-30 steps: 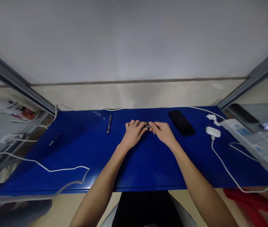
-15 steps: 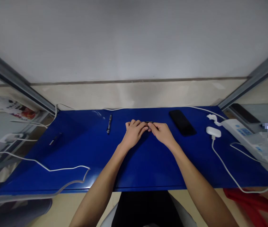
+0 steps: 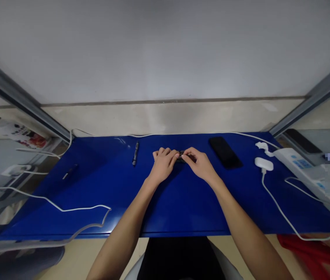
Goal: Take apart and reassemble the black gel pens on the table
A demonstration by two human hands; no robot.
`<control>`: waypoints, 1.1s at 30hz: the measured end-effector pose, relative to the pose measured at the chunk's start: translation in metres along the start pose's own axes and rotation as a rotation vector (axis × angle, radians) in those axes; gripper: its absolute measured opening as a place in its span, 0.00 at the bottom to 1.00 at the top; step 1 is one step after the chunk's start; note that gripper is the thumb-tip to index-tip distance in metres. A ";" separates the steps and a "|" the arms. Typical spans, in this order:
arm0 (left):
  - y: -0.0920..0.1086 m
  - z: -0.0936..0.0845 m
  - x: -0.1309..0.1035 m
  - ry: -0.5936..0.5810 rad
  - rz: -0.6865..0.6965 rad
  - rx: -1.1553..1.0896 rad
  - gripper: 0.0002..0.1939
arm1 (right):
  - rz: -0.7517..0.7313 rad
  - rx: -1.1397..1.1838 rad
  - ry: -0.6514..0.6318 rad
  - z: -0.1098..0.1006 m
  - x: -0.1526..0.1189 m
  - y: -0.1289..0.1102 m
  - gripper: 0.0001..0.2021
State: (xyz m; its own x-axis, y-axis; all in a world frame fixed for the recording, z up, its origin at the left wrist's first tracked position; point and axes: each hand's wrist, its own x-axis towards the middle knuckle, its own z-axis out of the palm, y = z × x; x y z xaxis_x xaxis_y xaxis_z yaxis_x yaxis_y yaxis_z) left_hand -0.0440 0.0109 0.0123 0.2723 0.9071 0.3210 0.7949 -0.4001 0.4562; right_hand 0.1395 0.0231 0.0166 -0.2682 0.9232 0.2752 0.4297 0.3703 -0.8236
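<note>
At the middle of the blue table (image 3: 182, 206), both hands meet over a small dark object (image 3: 180, 157). It looks black and low, with lighter lines across it; most of it is covered, and I cannot make out its kind. My left hand (image 3: 164, 161) lies over its left side, fingers bent and thumb against it. From the right, my right hand (image 3: 198, 162) holds its other end in a pinch, with thumb and forefinger close together. A dark pen (image 3: 135, 154) rests to the left of my left hand.
A black phone (image 3: 225, 151) lies right of my hands. Farther right are a white earbud case (image 3: 264, 163) on a cable and a white power strip (image 3: 304, 169). Another dark pen-like item (image 3: 70, 172) and a white cable (image 3: 77, 209) lie left. A bottle (image 3: 16, 132) stands beyond.
My fingers have shifted slightly on the dark object, and more of it shows between my hands. The right hand's fingers have lifted a little. The view has moved slightly.
</note>
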 end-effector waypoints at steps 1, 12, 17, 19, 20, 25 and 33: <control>0.000 0.000 0.000 -0.005 0.020 -0.020 0.18 | -0.003 -0.036 0.002 0.000 0.000 0.000 0.15; 0.000 0.001 0.000 -0.023 0.050 -0.038 0.18 | -0.024 -0.087 -0.021 0.001 -0.001 -0.002 0.19; -0.001 0.004 0.000 -0.028 0.052 -0.014 0.20 | -0.003 -0.042 -0.029 0.000 -0.001 -0.001 0.18; -0.003 0.005 0.000 -0.016 0.018 0.009 0.21 | -0.026 0.011 -0.043 0.000 -0.001 -0.001 0.12; -0.003 0.005 0.000 -0.015 0.010 0.013 0.21 | -0.033 0.017 -0.047 0.000 -0.001 0.000 0.10; 0.000 0.001 -0.001 -0.035 0.031 0.000 0.19 | -0.030 -0.073 -0.009 0.001 -0.002 0.002 0.12; -0.004 0.005 -0.001 -0.050 0.040 0.037 0.18 | -0.059 -0.169 0.069 0.002 -0.001 0.004 0.13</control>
State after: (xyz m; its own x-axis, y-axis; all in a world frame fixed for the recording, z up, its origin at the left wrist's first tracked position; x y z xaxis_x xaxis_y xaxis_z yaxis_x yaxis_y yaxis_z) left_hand -0.0445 0.0124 0.0068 0.3303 0.8963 0.2960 0.8022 -0.4318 0.4124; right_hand 0.1398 0.0238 0.0123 -0.2399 0.9023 0.3582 0.5552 0.4302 -0.7118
